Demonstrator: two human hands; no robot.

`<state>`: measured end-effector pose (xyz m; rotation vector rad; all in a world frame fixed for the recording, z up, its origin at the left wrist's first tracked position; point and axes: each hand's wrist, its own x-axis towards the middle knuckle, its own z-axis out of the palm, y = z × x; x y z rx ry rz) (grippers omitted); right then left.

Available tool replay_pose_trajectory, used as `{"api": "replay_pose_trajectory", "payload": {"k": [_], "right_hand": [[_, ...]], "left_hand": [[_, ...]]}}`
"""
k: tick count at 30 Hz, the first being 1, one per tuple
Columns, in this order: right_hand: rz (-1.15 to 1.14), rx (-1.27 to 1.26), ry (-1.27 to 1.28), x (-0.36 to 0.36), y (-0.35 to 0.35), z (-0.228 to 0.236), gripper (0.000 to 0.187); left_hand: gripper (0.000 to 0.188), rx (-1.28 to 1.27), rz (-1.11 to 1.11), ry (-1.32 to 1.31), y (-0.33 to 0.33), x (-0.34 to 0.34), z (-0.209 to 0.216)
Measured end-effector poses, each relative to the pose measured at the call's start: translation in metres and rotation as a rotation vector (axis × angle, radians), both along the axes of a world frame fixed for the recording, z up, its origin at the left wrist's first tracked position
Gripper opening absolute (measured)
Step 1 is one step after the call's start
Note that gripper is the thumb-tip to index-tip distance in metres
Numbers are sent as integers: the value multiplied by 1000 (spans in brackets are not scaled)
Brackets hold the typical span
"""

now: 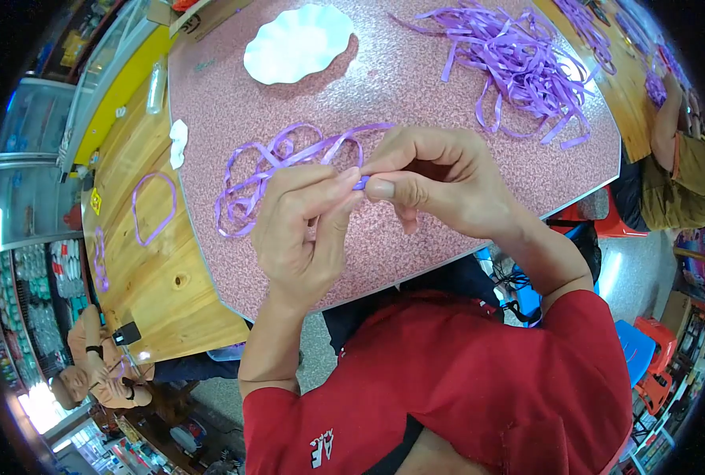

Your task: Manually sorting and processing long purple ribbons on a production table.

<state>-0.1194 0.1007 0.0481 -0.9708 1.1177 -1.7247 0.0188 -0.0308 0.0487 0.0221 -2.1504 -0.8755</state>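
Between my two hands, over the speckled pink table [416, 99], a short bit of purple ribbon [360, 183] is pinched. My left hand [301, 226] grips it with thumb and forefinger from the left. From the right, my right hand [455, 178] has thumb and fingers closed on the same piece. How the ribbon is folded there is mostly hidden by the fingertips. Loose loops of purple ribbon [241, 176] lie on the tabletop behind and left of my left hand; one strand runs toward my right hand.
A tangled heap of purple ribbons [519, 67] lies at the far right, and a white wavy-edged dish [299, 45] at the back. Left, a wooden table [182, 305] carries a ribbon loop [135, 207]. One person [79, 356] sits lower left, another [677, 174] at right.
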Motion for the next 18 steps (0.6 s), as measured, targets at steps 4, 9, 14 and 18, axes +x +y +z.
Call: {"api": "replay_pose_trajectory", "payload": {"k": [4, 9, 14, 18], "right_hand": [[2, 29, -134, 6, -1, 3, 10], [212, 56, -584, 7, 0, -1, 15], [93, 95, -427, 0, -4, -9, 18], [49, 81, -301, -1, 0, -14, 19]], "left_hand": [[22, 71, -17, 137, 2, -4, -9], [22, 95, -98, 177, -1, -9, -14], [22, 159, -102, 92, -3, -18, -16], [22, 193, -78, 67, 0, -19, -9]]}}
